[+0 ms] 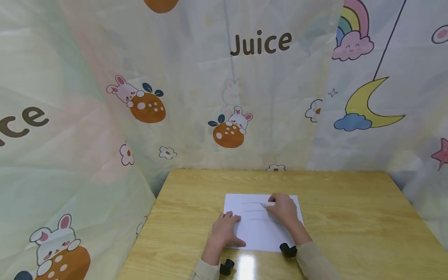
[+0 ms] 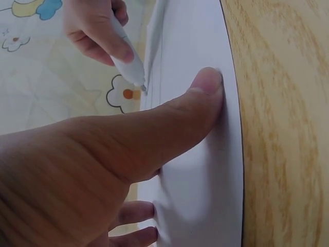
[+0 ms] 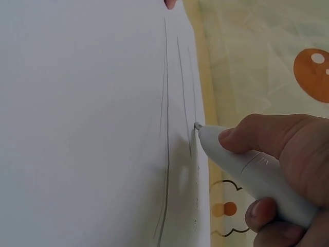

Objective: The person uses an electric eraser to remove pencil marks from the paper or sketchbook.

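Note:
A white sheet of paper [image 1: 259, 239] lies on the table with several thin grey pencil lines [image 3: 167, 103] drawn across it. My left hand [image 1: 225, 228] rests on the paper's left side, fingers spread; in the left wrist view its thumb [image 2: 205, 85] presses near the sheet's edge. My right hand [image 1: 282, 209] pinches a thick white pen-shaped electric eraser [image 3: 231, 157] between thumb and fingers. Its small tip touches the paper at the line nearest the far edge. Beyond the tip, dark specks [image 3: 196, 180] dot the paper along that line's course.
The wooden table [image 1: 350, 217] extends on both sides of the paper. Patterned cloth [image 1: 189, 97] hangs behind it and at the left. Black wrist-worn pieces [image 1: 288, 250] sit by both cuffs.

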Demonstrator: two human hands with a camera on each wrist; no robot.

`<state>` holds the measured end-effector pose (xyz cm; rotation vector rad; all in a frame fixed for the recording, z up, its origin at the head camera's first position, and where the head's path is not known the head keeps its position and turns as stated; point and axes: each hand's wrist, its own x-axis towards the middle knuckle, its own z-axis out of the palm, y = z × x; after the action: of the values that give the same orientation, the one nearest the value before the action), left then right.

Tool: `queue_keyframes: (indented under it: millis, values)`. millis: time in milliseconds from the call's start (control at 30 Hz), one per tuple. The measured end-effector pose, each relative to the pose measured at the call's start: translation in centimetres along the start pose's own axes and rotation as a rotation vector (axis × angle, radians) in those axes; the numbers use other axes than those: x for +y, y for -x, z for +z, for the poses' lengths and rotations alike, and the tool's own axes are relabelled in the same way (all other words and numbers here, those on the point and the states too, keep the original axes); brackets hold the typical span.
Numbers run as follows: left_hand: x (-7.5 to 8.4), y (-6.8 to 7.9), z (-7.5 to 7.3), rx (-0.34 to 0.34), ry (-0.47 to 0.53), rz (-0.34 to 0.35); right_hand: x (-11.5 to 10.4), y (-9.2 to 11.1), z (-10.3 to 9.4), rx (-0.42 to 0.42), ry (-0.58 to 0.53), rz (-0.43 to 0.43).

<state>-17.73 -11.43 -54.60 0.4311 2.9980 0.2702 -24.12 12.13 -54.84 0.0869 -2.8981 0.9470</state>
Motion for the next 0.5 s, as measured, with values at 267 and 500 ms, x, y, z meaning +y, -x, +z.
queue_keyframes:
  millis: [267, 500]
  values:
    - [-0.26, -0.04, 0.30, 0.024, -0.009, -0.005, -0.22, -0.23, 0.27, 0.011, -0.009, -0.018]
    - [-0.25, 0.00, 0.38, 0.001, -0.004, 0.000, -0.07, -0.37, 0.32, -0.014, 0.013, 0.010]
